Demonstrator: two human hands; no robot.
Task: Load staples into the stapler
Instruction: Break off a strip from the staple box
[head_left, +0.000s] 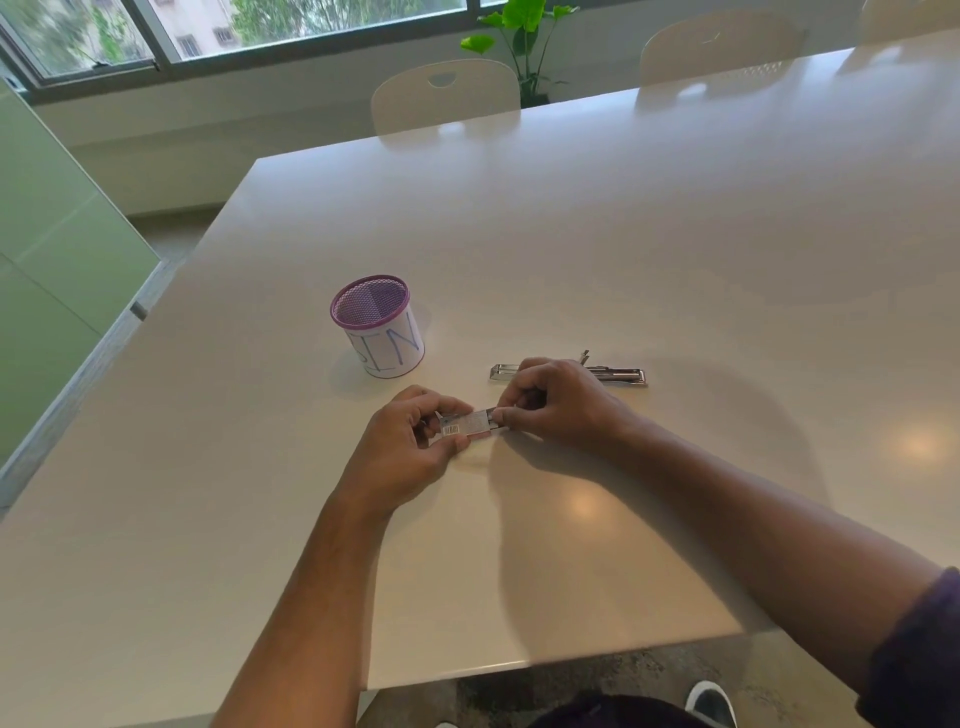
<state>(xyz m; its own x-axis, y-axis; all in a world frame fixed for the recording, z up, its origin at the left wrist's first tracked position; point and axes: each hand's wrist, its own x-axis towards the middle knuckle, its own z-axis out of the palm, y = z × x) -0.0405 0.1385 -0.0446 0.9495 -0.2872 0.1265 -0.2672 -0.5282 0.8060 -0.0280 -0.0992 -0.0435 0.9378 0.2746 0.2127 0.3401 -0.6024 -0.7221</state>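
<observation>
Glossy smooth white table (571, 234); shiny metal stapler (621, 375); purple wire-mesh cup (376, 325) with paper wrap; printed cardboard staple box (467, 423).

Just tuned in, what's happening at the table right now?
A person holds a small staple box between both hands just above the table. The left hand grips the barcode end, while the right hand pinches the other end, apparently opening it. The metal stapler lies untouched on the table just behind the right hand. A purple mesh cup stands to the left. No staples are loaded yet.
</observation>
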